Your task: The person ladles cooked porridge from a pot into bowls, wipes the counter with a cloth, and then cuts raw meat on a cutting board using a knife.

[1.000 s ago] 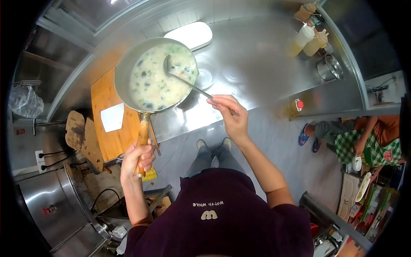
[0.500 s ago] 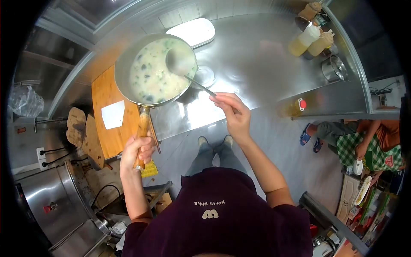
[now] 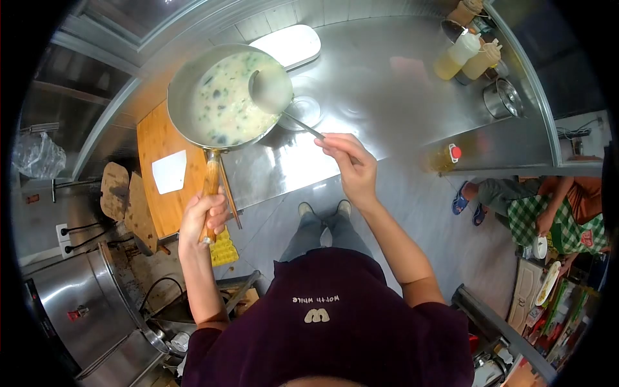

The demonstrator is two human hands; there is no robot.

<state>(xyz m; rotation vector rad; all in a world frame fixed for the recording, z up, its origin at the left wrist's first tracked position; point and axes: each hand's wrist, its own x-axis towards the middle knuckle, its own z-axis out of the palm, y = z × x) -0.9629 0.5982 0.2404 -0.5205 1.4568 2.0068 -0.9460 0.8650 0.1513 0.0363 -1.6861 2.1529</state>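
My left hand is wrapped round the wooden handle of a large pot. Pale soup with green and dark pieces fills much of the pot. My right hand grips the thin handle of a metal ladle, whose bowl is over the soup on the pot's right side; the ladle's contents are blurred. Behind the pot lies a white oval dish. To the right of the pot, a clear round lid or plate rests on the metal counter.
On the left, a wooden board bears a white sheet and chopsticks lie beside it. Squeeze bottles, a metal container and a red-capped bottle are at right. Another person holds dishes at far right.
The pot and my left hand have moved slightly up and away from my body. The ladle's bowl has risen from the soup and turned, and my right hand has shifted slightly right.
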